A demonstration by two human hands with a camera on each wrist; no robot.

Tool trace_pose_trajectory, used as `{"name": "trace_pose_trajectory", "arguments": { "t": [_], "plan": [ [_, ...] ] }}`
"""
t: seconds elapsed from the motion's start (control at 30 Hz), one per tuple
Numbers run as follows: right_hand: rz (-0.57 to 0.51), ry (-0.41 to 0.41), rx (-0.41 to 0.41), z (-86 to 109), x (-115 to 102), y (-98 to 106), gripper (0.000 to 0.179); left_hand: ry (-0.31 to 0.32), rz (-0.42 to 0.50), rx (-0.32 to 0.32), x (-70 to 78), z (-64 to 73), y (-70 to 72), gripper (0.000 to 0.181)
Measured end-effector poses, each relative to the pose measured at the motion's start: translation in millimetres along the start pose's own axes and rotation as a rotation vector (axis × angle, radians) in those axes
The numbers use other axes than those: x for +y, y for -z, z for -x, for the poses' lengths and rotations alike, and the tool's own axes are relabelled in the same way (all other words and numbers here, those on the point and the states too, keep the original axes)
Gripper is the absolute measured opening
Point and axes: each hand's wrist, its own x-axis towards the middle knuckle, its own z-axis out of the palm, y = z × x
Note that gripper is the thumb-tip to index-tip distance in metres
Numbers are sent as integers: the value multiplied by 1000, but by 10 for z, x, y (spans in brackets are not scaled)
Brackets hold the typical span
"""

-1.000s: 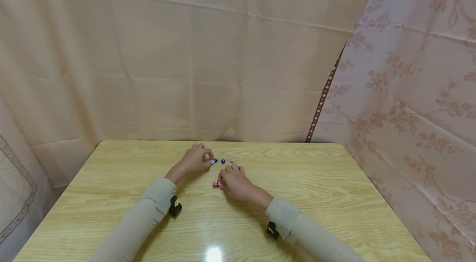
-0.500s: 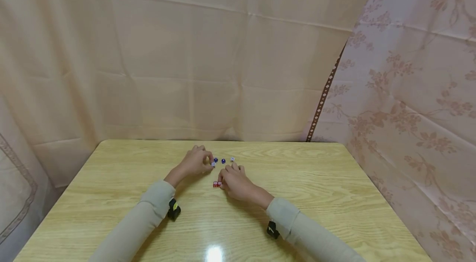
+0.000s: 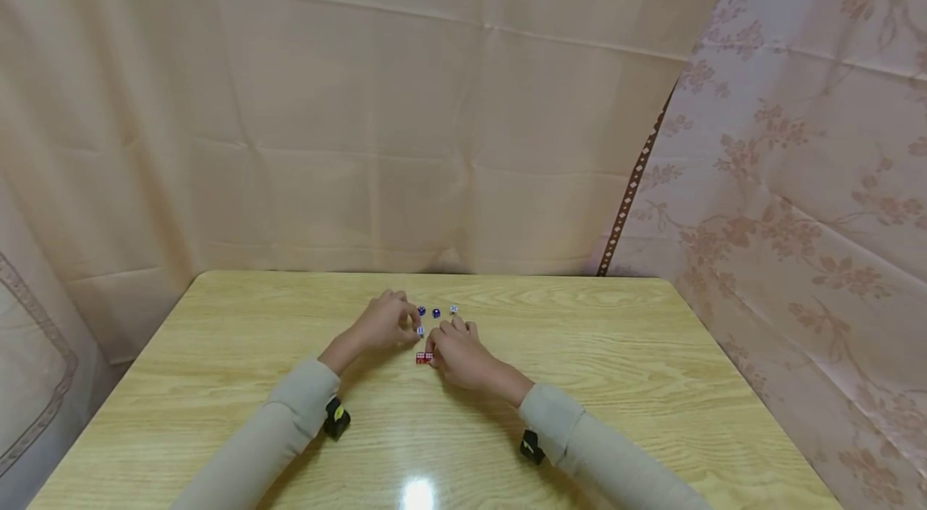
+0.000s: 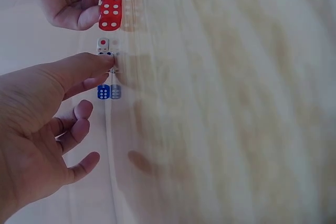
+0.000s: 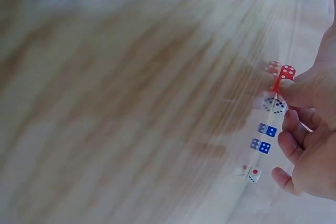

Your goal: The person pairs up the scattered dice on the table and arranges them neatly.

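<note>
Wood-grain worktop [image 3: 615,365] before a beige curtain [image 3: 362,108]
The left hand [image 3: 382,322] pinches a white die [image 3: 420,331], the right hand [image 3: 465,357] the red dice [image 3: 421,358], two blue dice [image 3: 436,314] lying beyond

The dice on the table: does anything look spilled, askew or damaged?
Nothing stands out: the right hand holds the red dice together, the left hand pinches a white die, and the blue dice lie loose beyond; no damage shows.

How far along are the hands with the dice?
Looks done: two red dice sit side by side, held by the right hand. In hand: one white die, pinched by the left hand. Probably left: two blue dice and another white die, standing apart farther back.
</note>
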Motion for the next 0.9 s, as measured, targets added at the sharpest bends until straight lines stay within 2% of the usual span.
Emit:
{"name": "trace_pose_trajectory", "arguments": {
  "t": [0.4,0.9],
  "plan": [
    [-21,3,-1,12,2,14,11,-32,-31,-17,52,48,-6,10],
    [-38,8,10,15,0,10,9,-24,-25,-26,79,51,-10,10]
  ]
}}
